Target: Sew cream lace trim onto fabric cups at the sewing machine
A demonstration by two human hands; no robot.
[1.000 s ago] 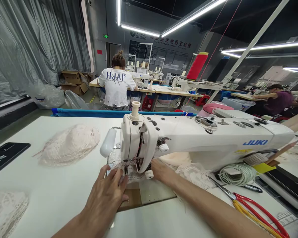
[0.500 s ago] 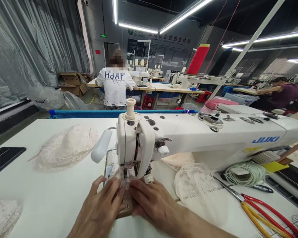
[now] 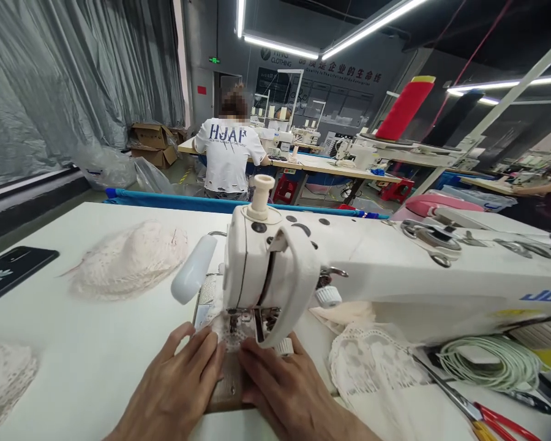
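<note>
1. Head view: left hand [image 3: 177, 392] and right hand [image 3: 287, 392] lie flat, fingers spread, pressing a lace piece [image 3: 229, 331] under the sewing machine [image 3: 275, 269] needle on the white worktop [image 3: 96, 355].
2. More lace [image 3: 131, 260] lies well left.

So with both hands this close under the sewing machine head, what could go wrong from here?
1. The left hand and right hand press the lace piece flat with fingertips right beside the needle area; a slip forward could likely put a finger under it.
2. The loose lace lying right of the right hand might get dragged or bunch up.
3. The scissors lie near the right forearm and could be knocked.
</note>
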